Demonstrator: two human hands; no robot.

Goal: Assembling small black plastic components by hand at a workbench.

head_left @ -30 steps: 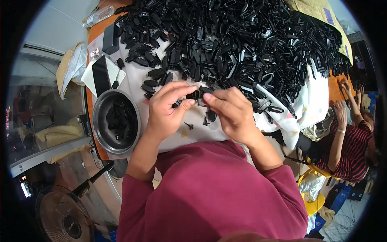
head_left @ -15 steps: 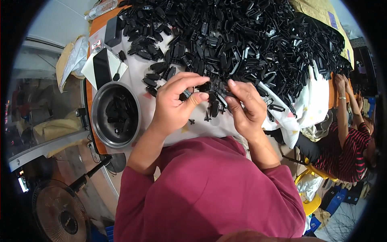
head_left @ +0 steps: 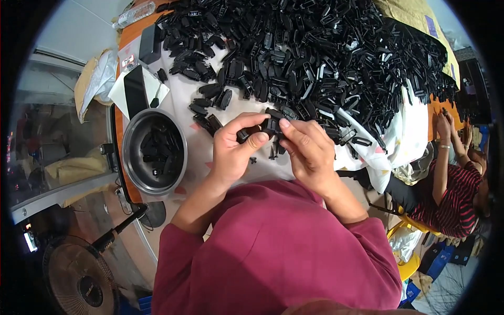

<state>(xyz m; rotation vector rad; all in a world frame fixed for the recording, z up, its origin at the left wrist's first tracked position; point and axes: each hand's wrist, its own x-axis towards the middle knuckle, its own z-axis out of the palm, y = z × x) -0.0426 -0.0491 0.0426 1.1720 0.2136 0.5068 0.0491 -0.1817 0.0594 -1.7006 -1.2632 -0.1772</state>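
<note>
"Black part [head_left: 272, 126] in the frame's middle: is it safe?"
"Left hand [head_left: 234, 149] and right hand [head_left: 311, 151] pinch it. If they slip, it could drop onto the surface [head_left: 180, 105]."

The head camera looks down over the near maroon shirt [head_left: 278, 236] toward the table [head_left: 131, 34]. Its fisheye view spans wide.

A pale wall [head_left: 71, 44] rises at ten o'clock, above a dark glass window [head_left: 44, 126] at nine, edged below by a metal frame [head_left: 73, 192]. An orange-brown surface [head_left: 131, 35] under pale cloth [head_left: 181, 100] extends toward twelve. A standing fan [head_left: 81, 278] and light-brown floor [head_left: 131, 252] lie at eight; a yellow chair [head_left: 410, 269] stands at four.
</note>
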